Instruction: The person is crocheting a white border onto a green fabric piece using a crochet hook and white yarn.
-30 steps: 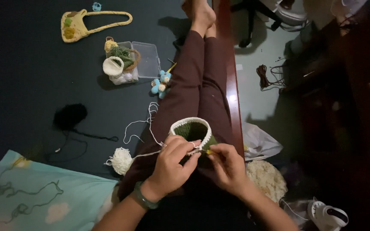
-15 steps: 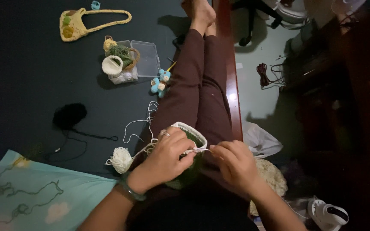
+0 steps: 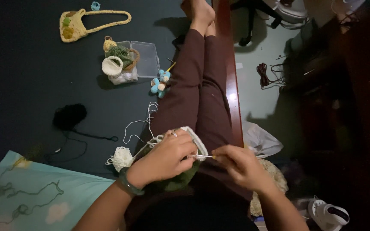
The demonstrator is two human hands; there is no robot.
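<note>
Head view | left hand [image 3: 168, 159] grasps green piece [image 3: 180, 179], white rim [image 3: 198, 145] rightward | right hand [image 3: 241, 166] pinches hook [image 3: 203, 156], shaft horizontal, tip pointing left at rim.

A yellow crocheted bag [image 3: 76, 25], clear plastic box [image 3: 144, 57], black yarn [image 3: 69, 116].

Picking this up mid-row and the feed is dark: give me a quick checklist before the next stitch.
1. Left hand grips the green crochet piece: ok.
2. Right hand holds the crochet hook: ok.
3. Hook tip at the piece's white edge: ok.
4. White yarn ball beside the left wrist, on the dark surface: ok.
5. Loop on the hook: cannot tell, too small.
6. White strand free of tangles: cannot tell.
</note>
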